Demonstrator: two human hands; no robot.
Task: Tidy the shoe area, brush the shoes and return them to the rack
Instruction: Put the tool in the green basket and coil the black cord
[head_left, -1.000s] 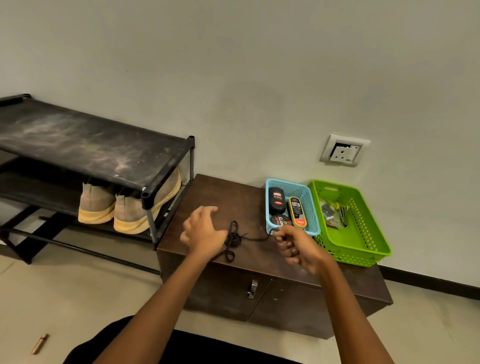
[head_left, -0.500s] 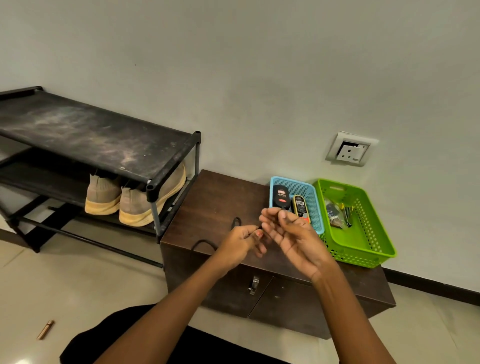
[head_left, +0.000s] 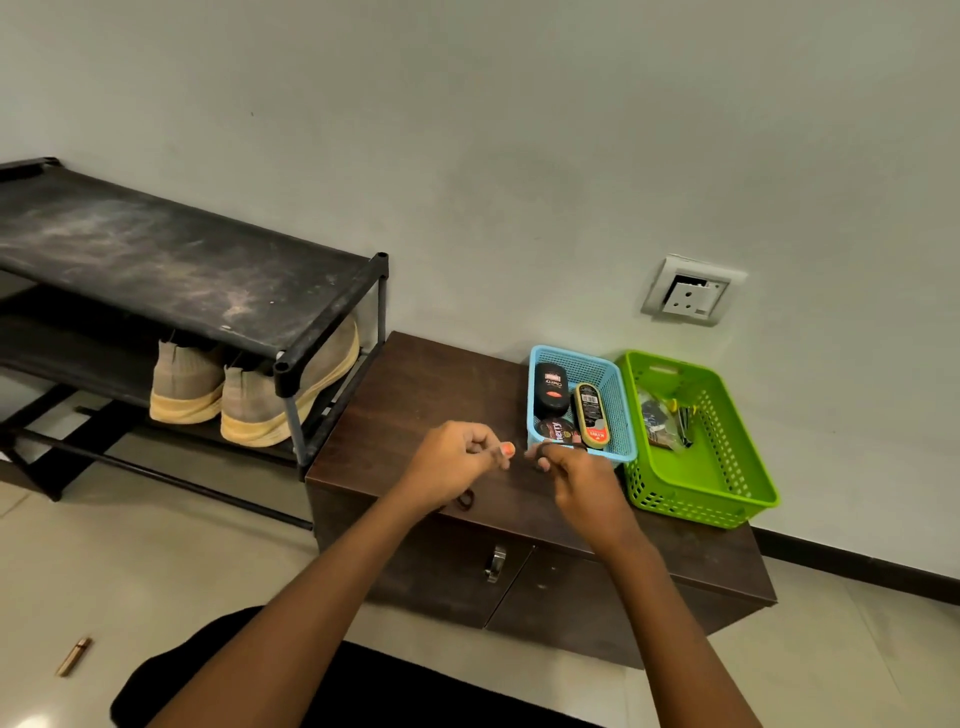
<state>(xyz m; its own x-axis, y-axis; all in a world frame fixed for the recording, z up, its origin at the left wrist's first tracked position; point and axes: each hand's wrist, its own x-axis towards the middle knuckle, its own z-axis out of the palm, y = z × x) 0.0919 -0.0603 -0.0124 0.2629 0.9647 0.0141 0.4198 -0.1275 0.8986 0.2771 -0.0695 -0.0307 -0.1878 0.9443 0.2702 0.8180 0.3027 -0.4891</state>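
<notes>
Pale wall and a tiled floor frame the head view. At centre sits a low brown cabinet (head_left: 431, 384), and above its top both hands pinch a thin black lace (head_left: 464, 500): the left hand (head_left: 457, 460) and the right hand (head_left: 576, 475) are each curled closed on it, and a loop hangs down to the cabinet's front edge. At the left, a dusty black rack (head_left: 171, 265) holds two beige shoes (head_left: 249, 400) on its lower shelf. Right of centre, a blue basket (head_left: 621, 395) with polish containers stands just beside a green basket (head_left: 727, 483).
</notes>
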